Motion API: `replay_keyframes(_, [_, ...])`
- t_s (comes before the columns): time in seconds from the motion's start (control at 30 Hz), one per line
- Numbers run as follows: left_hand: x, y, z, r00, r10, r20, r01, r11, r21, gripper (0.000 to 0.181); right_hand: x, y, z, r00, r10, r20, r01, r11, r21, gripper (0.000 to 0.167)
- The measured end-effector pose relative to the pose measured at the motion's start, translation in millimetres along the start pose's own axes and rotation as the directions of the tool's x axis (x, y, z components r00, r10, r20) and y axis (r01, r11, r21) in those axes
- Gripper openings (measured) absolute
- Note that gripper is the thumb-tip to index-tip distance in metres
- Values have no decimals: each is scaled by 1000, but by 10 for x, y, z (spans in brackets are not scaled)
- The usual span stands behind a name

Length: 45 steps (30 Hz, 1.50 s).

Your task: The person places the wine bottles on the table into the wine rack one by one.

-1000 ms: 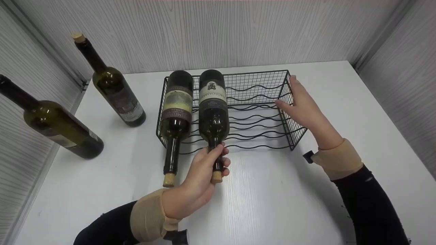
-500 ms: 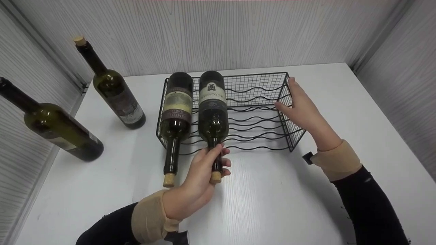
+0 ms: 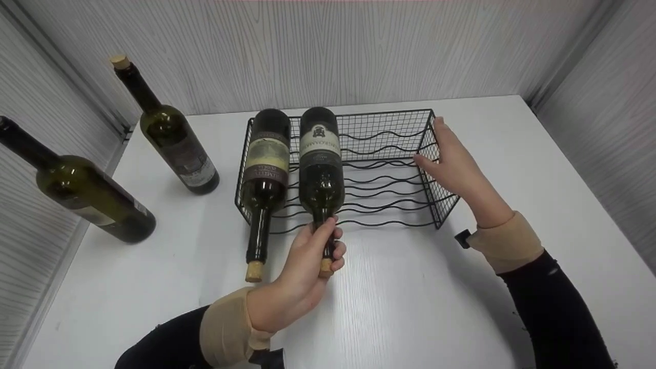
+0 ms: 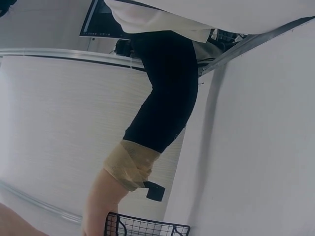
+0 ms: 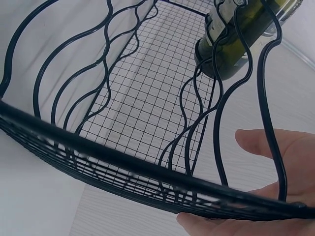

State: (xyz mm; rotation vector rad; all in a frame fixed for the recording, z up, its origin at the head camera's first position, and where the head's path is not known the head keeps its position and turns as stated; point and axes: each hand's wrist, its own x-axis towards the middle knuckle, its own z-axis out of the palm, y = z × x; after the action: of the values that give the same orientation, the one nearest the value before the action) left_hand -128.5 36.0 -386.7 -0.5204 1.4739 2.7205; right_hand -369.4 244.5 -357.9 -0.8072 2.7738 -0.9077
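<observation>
A black wire rack (image 3: 389, 154) with wavy bars holds two corked bottles lying side by side, necks toward the front. My left hand (image 3: 294, 279) grips the neck of the right-hand bottle (image 3: 321, 169), its thumb along the top. Beside it, the left-hand bottle (image 3: 266, 164) is untouched. At the rack's right end, my right hand (image 3: 456, 164) rests with fingers extended and thumb apart. The right wrist view shows that hand (image 5: 290, 182) at the rack's mesh end (image 5: 142, 172), with a green bottle (image 5: 236, 44) beyond the wavy bars.
On the white table (image 3: 389, 297), a corked bottle (image 3: 179, 146) stands left of the rack. Another dark bottle (image 3: 95, 195) stands farther left and nearer the front. Grey wood-grain panels (image 3: 328, 51) rise behind and at both sides.
My left hand's fingers have shifted slightly around the bottle neck, which stays in its grip. The bottles and rack keep their places, and my right hand remains at the rack's end.
</observation>
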Motion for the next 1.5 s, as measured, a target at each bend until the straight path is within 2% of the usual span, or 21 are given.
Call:
replay_keyframes(0.93, [10, -8, -14, 1000, 3, -2, -3, 1000, 20, 23, -8, -2, 15, 1000, 6, -14, -6, 1000, -5, 92])
replay_keyframes(1.2, [-27, -4, -31, 1000, -3, 7, 3, 999, 38, 31, -4, 3, 12, 1000, 6, -9, -6, 1000, -7, 92])
replay_keyframes(1.5, [-111, -21, -48, 1000, 7, 22, -8, 998, 55, 31, -18, 0, 17, 1000, 8, -12, -8, 1000, -2, 92])
